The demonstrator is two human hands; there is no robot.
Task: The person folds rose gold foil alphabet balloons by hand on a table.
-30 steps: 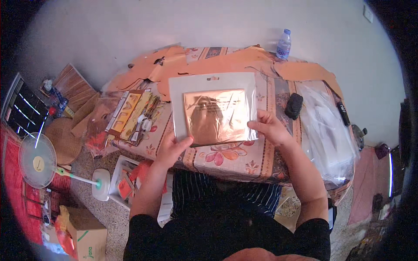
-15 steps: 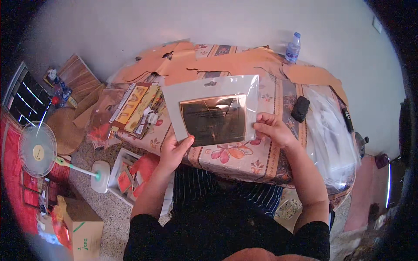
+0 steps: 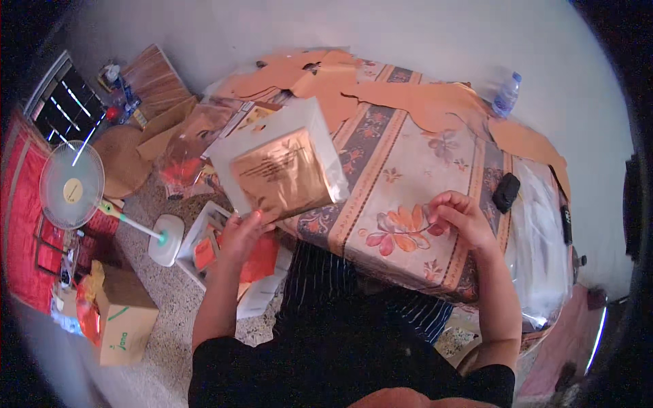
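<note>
Over the table [image 3: 425, 180], at its near-left corner, a gold packet [image 3: 282, 173] tilts, its lower edge pinched by the left hand [image 3: 243, 235]. The right hand [image 3: 464, 221] curls, apparently empty; fingertip contact unclear. Seemingly one-handed handling, calling for a steady pinch.

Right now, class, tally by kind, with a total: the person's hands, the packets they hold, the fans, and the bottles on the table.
Hands, left hand and right hand: 2
Packet: 1
Fan: 1
Bottle: 1
Total: 5
</note>
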